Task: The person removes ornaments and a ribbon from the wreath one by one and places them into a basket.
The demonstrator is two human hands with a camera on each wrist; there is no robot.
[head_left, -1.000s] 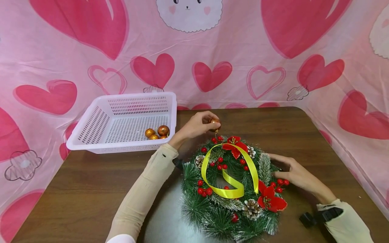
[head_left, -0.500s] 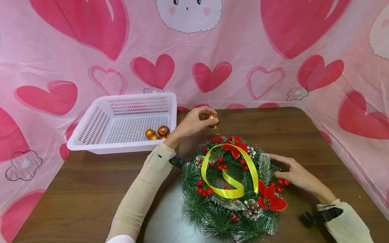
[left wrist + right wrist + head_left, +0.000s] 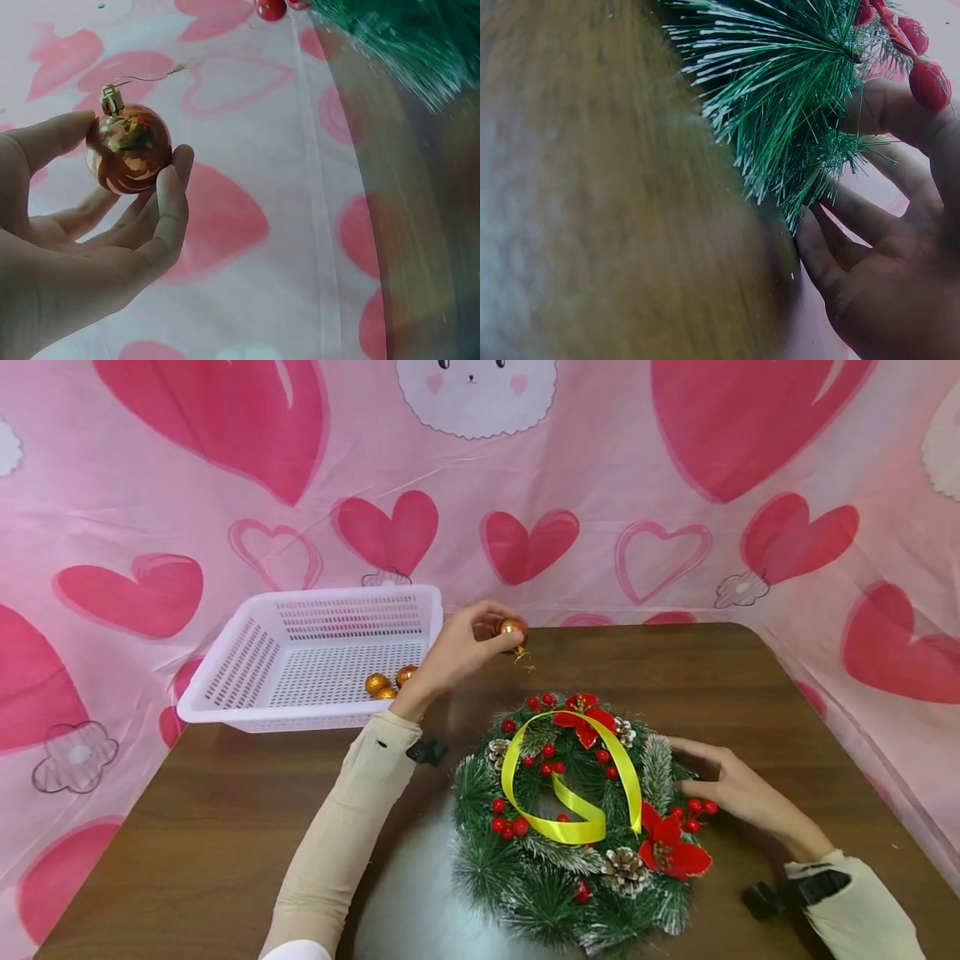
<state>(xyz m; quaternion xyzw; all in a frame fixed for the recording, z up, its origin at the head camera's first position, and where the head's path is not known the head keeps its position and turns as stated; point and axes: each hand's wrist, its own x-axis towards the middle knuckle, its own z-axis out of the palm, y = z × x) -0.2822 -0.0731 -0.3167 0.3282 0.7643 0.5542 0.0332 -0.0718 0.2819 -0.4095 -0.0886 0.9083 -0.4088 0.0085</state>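
Observation:
My left hand (image 3: 461, 647) pinches a shiny copper-coloured Christmas bauble (image 3: 129, 150) between thumb and fingers, above the far part of the table. A gold cap and a loose thin gold string show on the bauble, which is apart from the wreath. The green Christmas wreath (image 3: 487, 868) lies flat, dressed with red berries, red poinsettias and pinecones. A yellow ribbon (image 3: 573, 832) loops over its middle. My right hand (image 3: 738, 785) holds the wreath's right edge, thumb and fingers around the greenery (image 3: 795, 112); some fingertips are hidden in the needles.
A white perforated basket (image 3: 315, 718) stands at the back left with several gold and copper baubles (image 3: 377, 684) in its right corner. Brown wooden table (image 3: 210, 835) surrounds the wreath. Behind it hangs a pink heart-patterned cloth (image 3: 592, 443).
My left hand has drawn the bauble up and to the left, away from the wreath's top edge. The right hand keeps its place on the wreath. The head view has shifted slightly.

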